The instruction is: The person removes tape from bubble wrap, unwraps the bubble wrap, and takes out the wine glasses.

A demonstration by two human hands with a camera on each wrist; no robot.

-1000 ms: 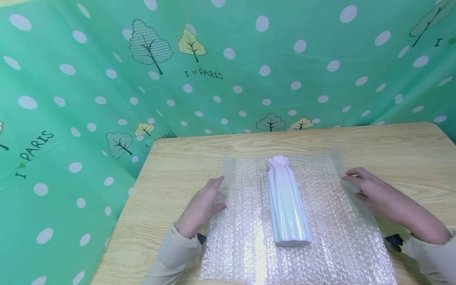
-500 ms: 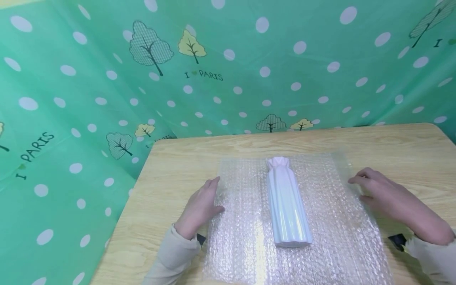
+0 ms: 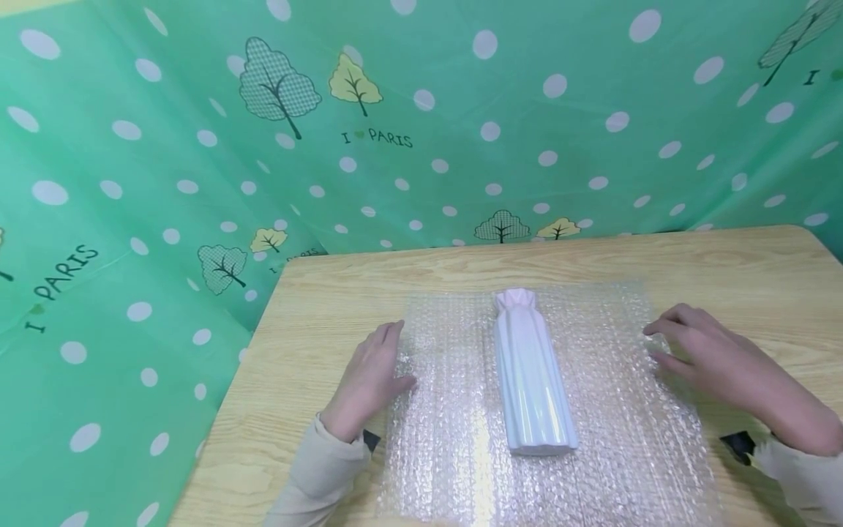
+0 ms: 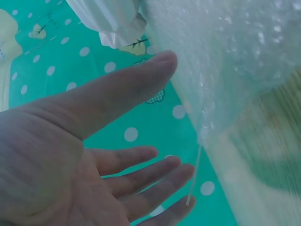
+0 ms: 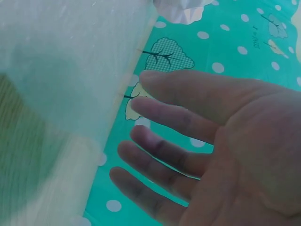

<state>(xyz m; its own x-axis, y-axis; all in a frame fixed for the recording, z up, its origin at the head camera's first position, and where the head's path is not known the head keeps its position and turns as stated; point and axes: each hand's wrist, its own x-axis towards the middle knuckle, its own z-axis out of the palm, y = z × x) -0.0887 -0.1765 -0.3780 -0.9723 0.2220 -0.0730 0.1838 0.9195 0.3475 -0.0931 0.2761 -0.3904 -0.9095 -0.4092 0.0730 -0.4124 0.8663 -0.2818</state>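
A glossy vase (image 3: pixel 535 380), pale pink at its neck and light blue at the base, lies on its side on a sheet of bubble wrap (image 3: pixel 454 439). Its neck points away from me. At the sheet's left edge is my left hand (image 3: pixel 369 377), thumb spread from the fingers and thumb tip over the wrap. My right hand (image 3: pixel 714 355) is by the right edge, fingers loosely bent. Both wrist views show relaxed fingers with nothing between them, beside the wrap's edge (image 4: pixel 207 103). The vase's neck (image 5: pixel 183 9) peeks in at the top of the right wrist view.
A light wood table (image 3: pixel 309 322) carries the sheet. Behind it and along the left hangs a green curtain (image 3: pixel 421 132) with white dots and printed trees. Dark pieces (image 3: pixel 739 445) show at both wrists by the cream sleeves (image 3: pixel 323 468).
The bubble wrap's side edges have come down flatter onto the table. My right hand has drawn slightly outward to the right, and my left hand slightly left. The vase has stayed in place.
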